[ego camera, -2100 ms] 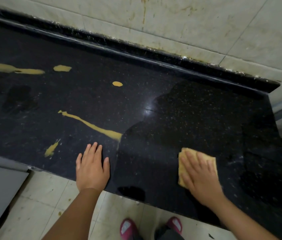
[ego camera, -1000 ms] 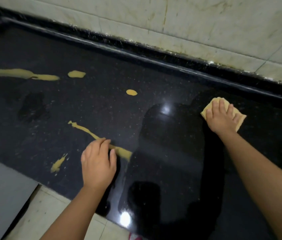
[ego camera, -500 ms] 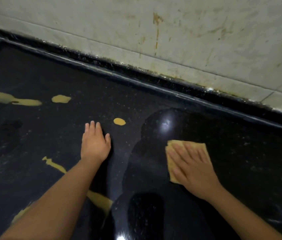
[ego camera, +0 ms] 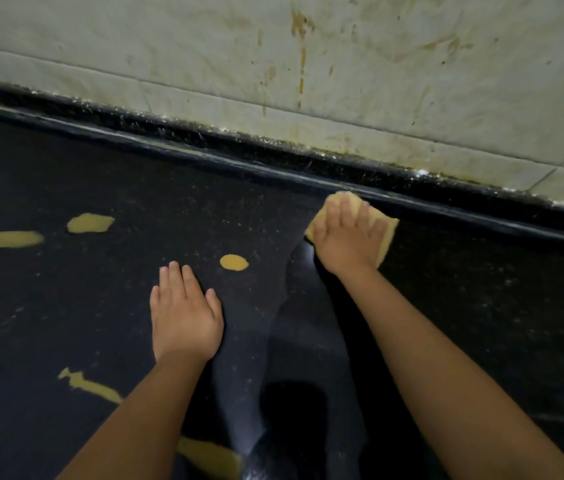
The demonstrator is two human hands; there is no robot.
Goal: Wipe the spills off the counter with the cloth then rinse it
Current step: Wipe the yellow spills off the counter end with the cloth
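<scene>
2 bare hands lay on the black counter. The right hand pressed flat, fingers straight and slightly spread, on the yellow cloth at the far edge, touching the raised black back strip below the stained wall. The left hand rested palm down with fingers together, holding nothing. 5 yellow spills showed: a round spot just beyond the left hand, a blob and a smear at far left, a streak and a patch near the left forearm.
</scene>
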